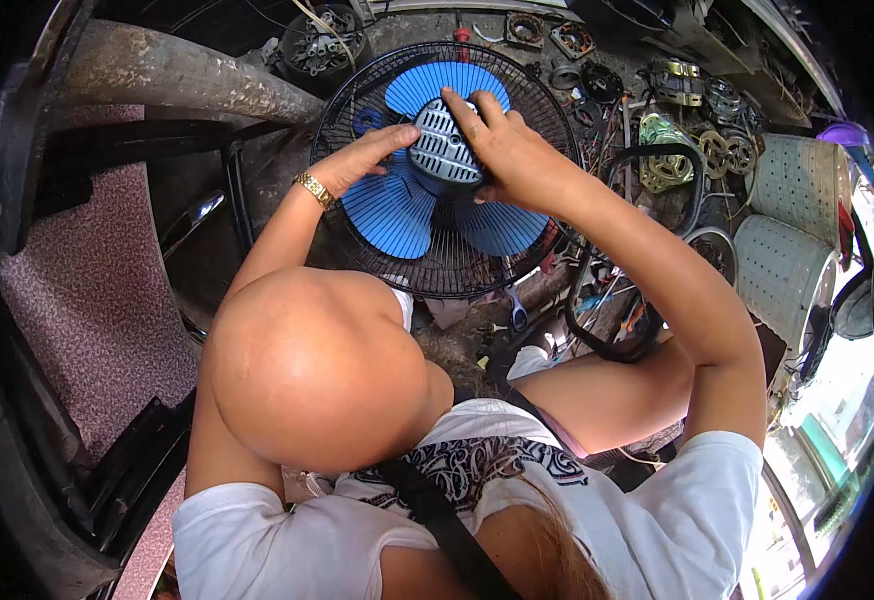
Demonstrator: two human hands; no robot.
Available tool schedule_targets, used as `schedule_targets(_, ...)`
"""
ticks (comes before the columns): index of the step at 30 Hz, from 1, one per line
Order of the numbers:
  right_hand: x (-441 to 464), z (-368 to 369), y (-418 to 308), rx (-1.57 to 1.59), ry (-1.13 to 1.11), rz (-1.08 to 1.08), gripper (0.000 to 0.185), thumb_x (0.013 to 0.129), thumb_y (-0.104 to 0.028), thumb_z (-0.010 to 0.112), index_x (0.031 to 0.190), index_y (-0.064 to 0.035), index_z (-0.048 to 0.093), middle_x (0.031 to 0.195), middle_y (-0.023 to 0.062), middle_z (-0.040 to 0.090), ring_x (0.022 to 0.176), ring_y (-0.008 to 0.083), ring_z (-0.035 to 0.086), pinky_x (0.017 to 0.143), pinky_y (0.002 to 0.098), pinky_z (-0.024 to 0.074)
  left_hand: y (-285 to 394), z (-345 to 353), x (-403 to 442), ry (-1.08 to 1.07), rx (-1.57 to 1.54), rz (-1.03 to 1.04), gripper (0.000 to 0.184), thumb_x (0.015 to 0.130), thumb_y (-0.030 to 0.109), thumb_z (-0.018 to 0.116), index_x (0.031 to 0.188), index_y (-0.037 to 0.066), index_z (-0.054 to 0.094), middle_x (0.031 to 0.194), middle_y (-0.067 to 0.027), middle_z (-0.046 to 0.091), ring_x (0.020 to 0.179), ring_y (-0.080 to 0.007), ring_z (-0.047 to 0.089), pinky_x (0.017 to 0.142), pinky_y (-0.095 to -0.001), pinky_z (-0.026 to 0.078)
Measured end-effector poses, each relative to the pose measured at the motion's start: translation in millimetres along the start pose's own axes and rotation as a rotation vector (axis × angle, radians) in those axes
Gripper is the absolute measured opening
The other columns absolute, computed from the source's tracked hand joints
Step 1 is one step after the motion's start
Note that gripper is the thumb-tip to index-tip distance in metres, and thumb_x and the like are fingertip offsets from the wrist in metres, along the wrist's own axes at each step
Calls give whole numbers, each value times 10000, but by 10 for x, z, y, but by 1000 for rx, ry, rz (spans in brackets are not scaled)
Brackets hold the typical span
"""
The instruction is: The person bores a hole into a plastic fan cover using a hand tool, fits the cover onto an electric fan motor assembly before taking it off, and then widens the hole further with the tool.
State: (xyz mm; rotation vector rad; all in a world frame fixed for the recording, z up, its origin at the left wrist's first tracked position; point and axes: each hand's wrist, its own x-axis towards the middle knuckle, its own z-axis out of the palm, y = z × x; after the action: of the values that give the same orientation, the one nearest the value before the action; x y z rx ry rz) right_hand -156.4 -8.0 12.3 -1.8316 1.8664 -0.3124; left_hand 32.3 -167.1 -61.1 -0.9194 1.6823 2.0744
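Observation:
A grey slotted fan motor cover (445,148) sits at the middle of a round fan with a black wire guard (447,270) and blue blades (392,215). My left hand (365,160), with a gold watch at the wrist, grips the cover from its left side, thumb on the edge; its other fingers are partly hidden below. From the right, my right hand (507,150) wraps around the cover, with fingers over the top and right edge. The cover's underside is hidden from view.
Metal motor parts (677,80) and coils lie at the upper right. Blue-handled scissors (519,310) are below the guard. A thick worn pole (177,70) crosses the upper left, near a pink speckled panel (107,300). A black tubular frame (607,345) stands right of the fan.

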Motion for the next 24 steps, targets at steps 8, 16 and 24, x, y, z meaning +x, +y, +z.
schedule_targets(8,-11,12,66,-2,-13,-51,1243,511,2,876,1516,-85,150,1352,243,365,1074,479,543,935,480,495,37,15,-27,33,19,6,904,820,712,557,1447,81,399,1459,-124,420,1379,-268,334,1055,-493,321)
schedule_targets(16,-77,-25,211,154,53,-132,1291,482,-87,905,1519,-66,136,1384,256,354,1156,473,500,1032,472,423,134,112,-95,98,-100,37,922,806,613,654,1472,56,344,1429,-120,443,1317,-239,376,1066,-394,264)
schedule_targets(24,-716,187,752,46,-201,368,766,589,-291,834,1259,-47,555,1072,223,646,1003,364,631,857,436,505,141,66,-44,-29,-123,55,866,850,498,681,1465,10,315,1392,-90,488,1263,-168,450,1041,-342,342)
